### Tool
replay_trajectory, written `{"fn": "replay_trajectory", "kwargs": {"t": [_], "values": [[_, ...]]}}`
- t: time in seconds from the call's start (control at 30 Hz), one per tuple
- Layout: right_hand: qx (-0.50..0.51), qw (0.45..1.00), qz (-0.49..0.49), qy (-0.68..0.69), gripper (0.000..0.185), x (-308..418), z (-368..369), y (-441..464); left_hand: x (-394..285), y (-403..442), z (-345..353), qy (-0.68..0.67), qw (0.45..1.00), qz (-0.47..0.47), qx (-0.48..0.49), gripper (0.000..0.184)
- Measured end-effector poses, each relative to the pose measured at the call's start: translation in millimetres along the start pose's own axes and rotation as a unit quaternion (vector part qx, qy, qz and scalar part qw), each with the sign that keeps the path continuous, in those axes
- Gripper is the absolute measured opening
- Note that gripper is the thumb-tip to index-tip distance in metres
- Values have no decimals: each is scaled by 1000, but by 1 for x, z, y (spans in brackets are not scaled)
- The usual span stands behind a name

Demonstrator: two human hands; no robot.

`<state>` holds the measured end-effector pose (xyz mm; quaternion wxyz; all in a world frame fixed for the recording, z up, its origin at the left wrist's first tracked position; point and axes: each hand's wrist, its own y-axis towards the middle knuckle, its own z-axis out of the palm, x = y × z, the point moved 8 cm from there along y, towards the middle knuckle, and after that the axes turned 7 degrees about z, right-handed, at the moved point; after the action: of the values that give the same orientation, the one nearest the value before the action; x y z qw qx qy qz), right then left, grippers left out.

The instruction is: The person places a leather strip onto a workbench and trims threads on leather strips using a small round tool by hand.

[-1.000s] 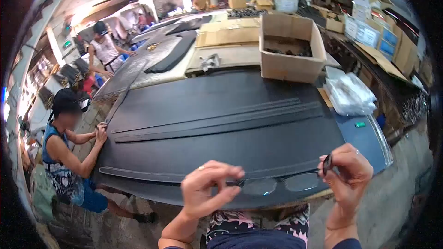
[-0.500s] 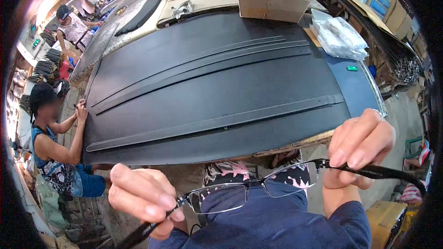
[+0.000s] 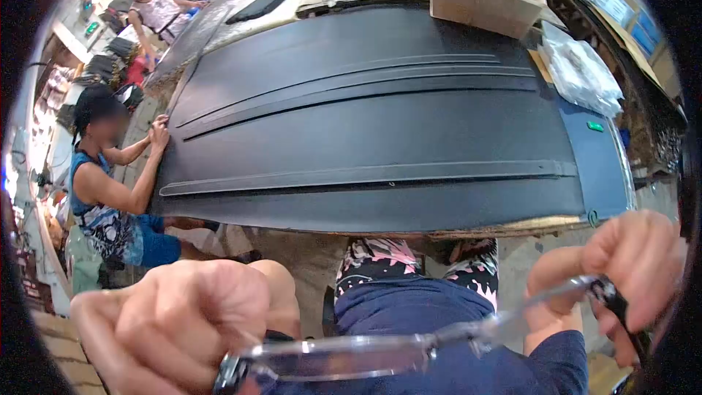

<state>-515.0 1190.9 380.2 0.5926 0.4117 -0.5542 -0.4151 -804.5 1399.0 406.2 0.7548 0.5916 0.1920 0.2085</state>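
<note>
A broad table surface of smooth black sheet material [image 3: 380, 124] spreads beyond both hands. Past the left hand, at the sheet's edge, a co-worker in a blue sleeveless top [image 3: 110, 183] has both hands together; farther off is a second person in a pale sleeveless top [image 3: 157, 11]. An open brown cardboard box [image 3: 479, 7] stands on the far side from the grip, with a clear plastic bag [image 3: 581, 77] beside it, beyond the right hand. Long, narrow black strips [image 3: 351, 178] lie across the sheet, ahead of the grip.

The bare left hand [image 3: 186, 322] curls its fingers narrowly around one hinge end of the glasses; blur hides the exact contact. The bare right hand [image 3: 636, 278] pinches the black side arm at the other end. The glasses with clear lenses and thin rims [image 3: 336, 358] hang tilted between the hands, off the table, higher at the right hand. A small green object [image 3: 595, 126] lies beyond the right hand.
</note>
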Motion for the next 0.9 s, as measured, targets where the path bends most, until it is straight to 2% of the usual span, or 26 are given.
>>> {"fn": "replay_trajectory", "kwargs": {"t": [0.1, 0.17, 0.3, 0.33, 0.4, 0.43, 0.47, 0.6, 0.67, 0.7, 0.77, 0.8, 0.9], "values": [[-50, 992, -105, -53, 24, 22, -6, 3, -23, 17, 15, 96, 994, 51, 8, 26], [-71, 985, -144, -71, 25, 22, -3, 8, -30, 30, 26, 96, 991, 66, 60, 23], [-97, 975, -197, -42, 27, 50, -7, 4, -40, 60, 24, -42, 970, 25, 237, 15], [-75, 978, -191, -33, 25, 92, -15, -2, -41, 61, 22, -84, 959, 10, 270, 14], [-78, 961, -248, -95, 17, 134, -9, 1, -39, 56, 19, -135, 951, -2, 280, 15], [-97, 930, -313, -165, 10, 138, 5, 9, -42, 52, 17, -142, 955, 3, 260, 17], [-88, 931, -307, -174, 10, 137, 12, 15, -43, 49, 16, -151, 958, 9, 242, 19], [-73, 937, -255, -227, 12, 133, 18, 15, -11, 48, 31, -195, 954, -77, 213, 23], [-73, 934, -239, -253, 15, 137, 17, 12, -3, 43, 32, -217, 962, -62, 154, 24], [-70, 932, -229, -273, 16, 140, 18, 12, 10, 34, 42, -251, 962, -22, 106, 25], [-69, 925, -203, -315, 18, 145, 14, 11, 30, 26, 47, -292, 953, -22, 82, 26], [-68, 920, -186, -339, 20, 147, 10, 10, 32, 28, 37, -299, 946, -55, 111, 27], [-91, 897, -113, -417, 24, 150, -27, -1, 33, 18, 2, -138, 983, -105, 65, 24]]}}
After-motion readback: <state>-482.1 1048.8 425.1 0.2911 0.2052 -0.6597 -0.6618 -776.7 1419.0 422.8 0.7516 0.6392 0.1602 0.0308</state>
